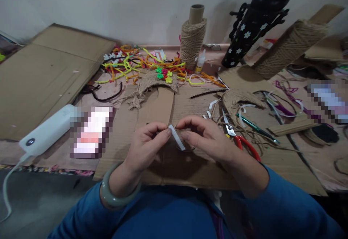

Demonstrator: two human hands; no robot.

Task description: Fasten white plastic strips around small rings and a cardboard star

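Note:
My left hand (148,143) is closed, with thumb and index finger pinching the top end of a narrow white strip (177,138). The strip hangs at a slant between my hands, above the cardboard. My right hand (205,137) is closed too, its thumb and index finger close beside the strip; what lies between them is hidden. A thin dark loop shows under the right fingertips. Beyond my hands lies a twine-wrapped crescent (157,81) with green, red and yellow flowers (164,74), and a twine star (135,102) beside it.
Red-handled scissors (239,137), a green pen-like tool (257,128) and another twine crescent (236,99) lie right. Twine rolls (192,39) and a black flowered holder (244,32) stand behind, near a small glue bottle (200,62). A phone (92,132) and white power bank (49,126) lie left.

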